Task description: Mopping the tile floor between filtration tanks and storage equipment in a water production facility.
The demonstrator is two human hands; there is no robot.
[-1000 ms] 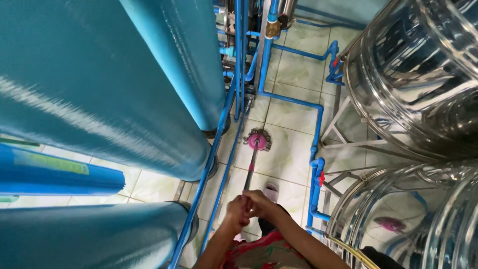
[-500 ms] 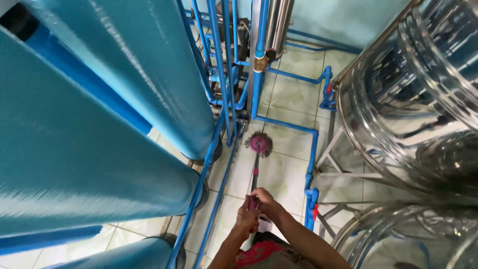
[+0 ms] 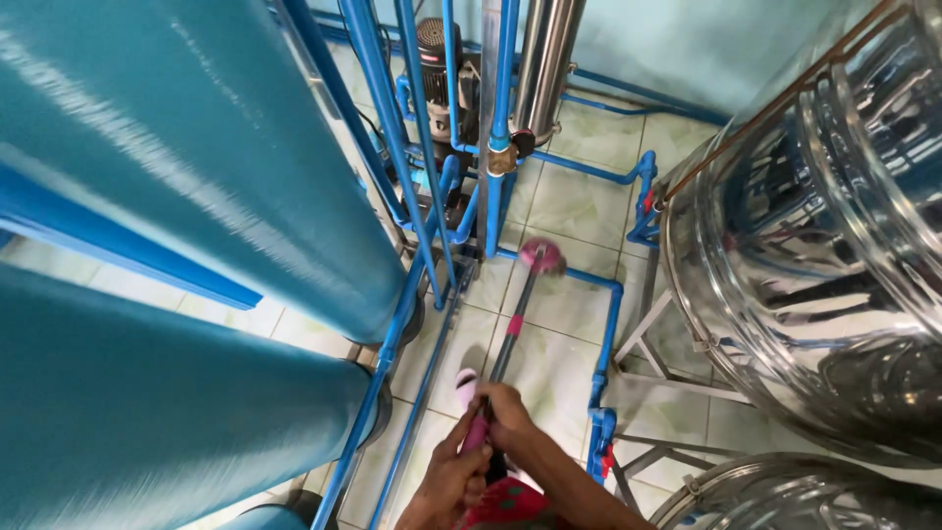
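Your left hand (image 3: 446, 481) and right hand (image 3: 505, 417) are both wrapped around the pink mop handle (image 3: 496, 368). Since a moment ago the mop head (image 3: 541, 255) has slid farther out over the tiled floor (image 3: 569, 206), toward the blue pipes (image 3: 496, 147) and the pump (image 3: 439, 69).

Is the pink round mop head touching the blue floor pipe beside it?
Cannot tell. In the head view the pink round mop head lies right at the blue floor pipe; no gap or contact shows plainly. Both hands hold the pole.
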